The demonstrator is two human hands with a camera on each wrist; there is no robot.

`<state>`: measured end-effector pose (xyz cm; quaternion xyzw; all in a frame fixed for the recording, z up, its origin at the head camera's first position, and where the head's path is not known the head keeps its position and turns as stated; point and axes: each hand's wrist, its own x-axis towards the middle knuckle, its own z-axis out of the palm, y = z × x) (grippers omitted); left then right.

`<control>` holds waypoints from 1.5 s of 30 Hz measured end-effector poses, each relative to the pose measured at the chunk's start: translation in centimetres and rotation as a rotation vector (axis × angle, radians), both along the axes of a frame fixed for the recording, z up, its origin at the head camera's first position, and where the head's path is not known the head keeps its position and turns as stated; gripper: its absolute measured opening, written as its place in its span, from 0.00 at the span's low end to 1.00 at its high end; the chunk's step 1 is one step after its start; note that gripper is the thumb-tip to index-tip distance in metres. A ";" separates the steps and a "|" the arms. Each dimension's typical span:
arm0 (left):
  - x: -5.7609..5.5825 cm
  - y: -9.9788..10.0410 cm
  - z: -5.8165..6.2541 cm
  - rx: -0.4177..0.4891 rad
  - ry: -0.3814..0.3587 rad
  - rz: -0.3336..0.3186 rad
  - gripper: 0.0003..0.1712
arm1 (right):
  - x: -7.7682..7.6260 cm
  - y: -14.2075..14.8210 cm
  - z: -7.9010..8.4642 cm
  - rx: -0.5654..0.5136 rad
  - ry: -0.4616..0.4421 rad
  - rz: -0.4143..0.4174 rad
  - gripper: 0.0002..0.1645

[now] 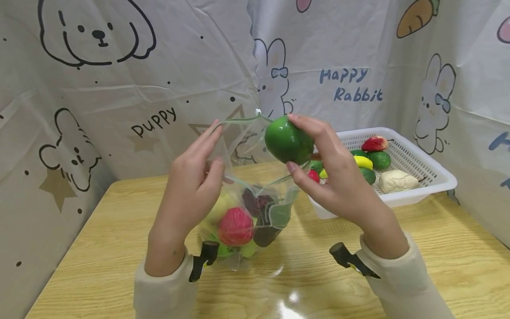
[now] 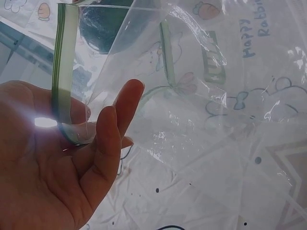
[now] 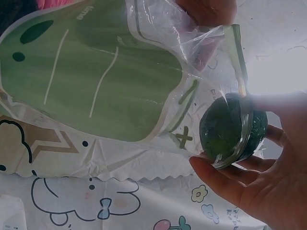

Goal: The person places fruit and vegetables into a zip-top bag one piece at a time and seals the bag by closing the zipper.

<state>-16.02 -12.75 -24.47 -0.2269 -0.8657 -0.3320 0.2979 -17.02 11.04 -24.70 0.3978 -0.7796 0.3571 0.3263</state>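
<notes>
A clear zip bag [image 1: 235, 177] with a green-edged mouth stands spread open in the middle. Inside it lie a pink-red ball-like fruit [image 1: 236, 226], dark purple pieces [image 1: 266, 236] and yellow-green ones. My left hand [image 1: 195, 177] holds the left side of the bag's mouth, its rim [image 2: 61, 62] running between thumb and fingers. With thumb and fingers, my right hand [image 1: 336, 173] grips a glossy green mango-like fruit [image 1: 287, 139] at the right side of the mouth. In the right wrist view, the bag's rim crosses in front of this fruit [image 3: 220, 127].
A white plastic basket [image 1: 434, 177] stands at the back right of the wooden table [image 1: 99, 248]. Among its contents are a red fruit [image 1: 374, 143], a yellow banana [image 1: 363, 162], green pieces [image 1: 379, 160] and a cream-coloured piece [image 1: 398, 180]. Printed cloth [image 1: 191, 53] hangs behind and beside the table.
</notes>
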 end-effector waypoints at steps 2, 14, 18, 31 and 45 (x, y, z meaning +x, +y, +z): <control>0.0 0.0 0.0 -0.001 -0.002 0.002 0.30 | 0.0 0.0 0.0 0.002 0.000 -0.004 0.39; 0.0 0.0 0.1 -0.001 0.000 -0.006 0.30 | 0.1 0.1 0.0 0.010 0.003 0.000 0.37; 0.0 0.0 0.1 0.002 0.002 -0.008 0.29 | 0.2 0.1 0.1 0.011 0.005 0.000 0.36; 0.1 -0.1 0.1 0.000 0.008 -0.011 0.29 | 0.1 0.7 0.3 0.013 0.041 -0.033 0.33; 0.1 -0.1 0.1 0.001 -0.006 -0.010 0.29 | -2.5 6.6 0.1 0.124 -0.147 -0.323 0.21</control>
